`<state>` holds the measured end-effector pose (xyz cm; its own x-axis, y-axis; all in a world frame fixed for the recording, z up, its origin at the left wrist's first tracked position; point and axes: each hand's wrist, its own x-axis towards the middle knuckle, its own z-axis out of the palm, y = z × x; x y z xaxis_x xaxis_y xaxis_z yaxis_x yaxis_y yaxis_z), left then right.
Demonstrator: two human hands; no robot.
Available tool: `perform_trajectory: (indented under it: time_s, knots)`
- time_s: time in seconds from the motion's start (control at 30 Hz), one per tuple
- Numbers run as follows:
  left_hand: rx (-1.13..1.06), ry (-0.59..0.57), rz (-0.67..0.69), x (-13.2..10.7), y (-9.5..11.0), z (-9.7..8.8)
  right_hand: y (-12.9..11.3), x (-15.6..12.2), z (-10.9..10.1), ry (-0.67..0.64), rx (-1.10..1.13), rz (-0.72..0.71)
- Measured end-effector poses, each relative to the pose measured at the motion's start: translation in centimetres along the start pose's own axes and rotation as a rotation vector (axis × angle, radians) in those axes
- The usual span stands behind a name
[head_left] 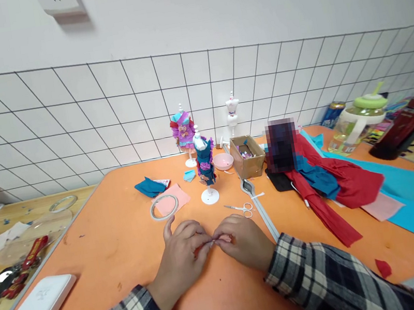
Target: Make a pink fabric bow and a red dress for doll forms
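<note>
Centrally, near the front of an orange tabletop (101, 229), a small pink scrap (225, 238) is held between two bare hands, whose fingertips meet. By the left hand (184, 245), its left end appears to be pinched between thumb and finger, with one outer finger lifted away; by the right hand (246, 238), more of the scrap is enclosed in curled fingers. Its visible length is laid roughly left to right, along the line joining the hands; whether it is folded or gathered cannot be told, as much is covered by fingers. Straight beyond the scrap, well apart from it, a miniature dress form (205, 160) in dark blue with purple trim is stood upright. Small scissors (246, 210) are placed just beyond the right hand, the nearer of the two, with blades pointed leftward. Beyond the left hand, a tape ring (152, 211) is laid partly over a pink sheet (182, 195). No brand or wording can be read: a faint mark is borne by the white slab (44, 304) at far left, while the lettering on the red strap (34, 253) and the blue can (332, 115) is too blurred to make out
</note>
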<state>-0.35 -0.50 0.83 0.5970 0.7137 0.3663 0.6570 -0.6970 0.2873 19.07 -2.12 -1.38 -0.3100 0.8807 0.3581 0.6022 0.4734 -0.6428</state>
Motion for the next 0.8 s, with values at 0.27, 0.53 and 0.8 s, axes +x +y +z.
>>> perform_trajectory:
  time_s: [0.27, 0.53, 0.8]
  knots:
    - [0.048, -0.016, 0.013, -0.2, -0.2, -0.4, -0.4, 0.0, 0.4, -0.008, -0.108, -0.010]
    - [0.106, 0.051, 0.032, -0.3, -3.4, 0.0, 3.3, 0.9, -5.2, 0.136, 0.019, 0.207]
    - [0.062, 0.031, 0.062, 0.1, -3.9, 0.6, 8.1, 0.1, -9.2, -0.059, -0.264, 0.250]
